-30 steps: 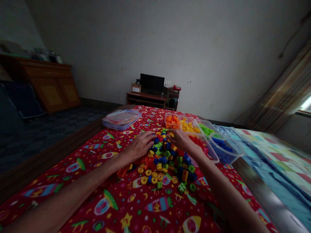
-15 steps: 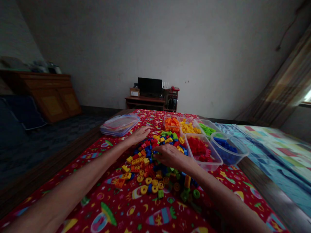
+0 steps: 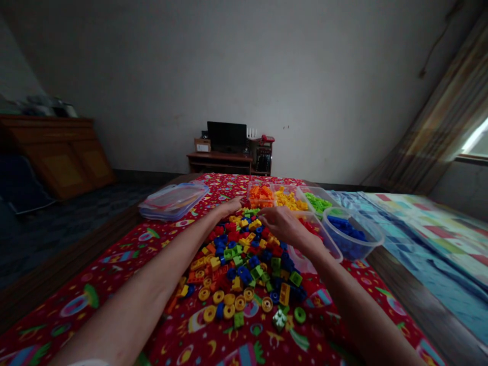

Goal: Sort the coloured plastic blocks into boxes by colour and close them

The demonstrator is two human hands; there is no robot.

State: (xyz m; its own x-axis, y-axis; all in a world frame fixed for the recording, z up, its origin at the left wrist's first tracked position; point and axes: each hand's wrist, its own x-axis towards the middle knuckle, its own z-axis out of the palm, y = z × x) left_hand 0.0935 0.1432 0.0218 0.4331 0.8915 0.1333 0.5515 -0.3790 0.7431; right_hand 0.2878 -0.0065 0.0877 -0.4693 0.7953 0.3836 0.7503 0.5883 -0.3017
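A wide heap of plastic building blocks (image 3: 244, 254) in red, blue, yellow, green and orange lies in front of me, with yellow wheel-like rings along its near side. My left hand (image 3: 230, 206) is at the far end of the heap, close to the box of orange blocks (image 3: 261, 195). Its fingers are pressed together, and what they hold, if anything, is too small to make out. Over the heap's far right part hovers my right hand (image 3: 282, 223), fingers bent but apart, with no block visible in it. It partly hides the box of red blocks (image 3: 333, 249).
Beyond stand a box of yellow blocks (image 3: 292, 200) and a box of green blocks (image 3: 318, 202). A round tub of blue blocks (image 3: 353, 236) sits at the right. Stacked lids (image 3: 173, 201) lie at the left on the red patterned cloth (image 3: 125, 277).
My left hand has moved forward and right towards the orange box. My right hand has risen from the heap's middle towards its far right. The view has shifted slightly.
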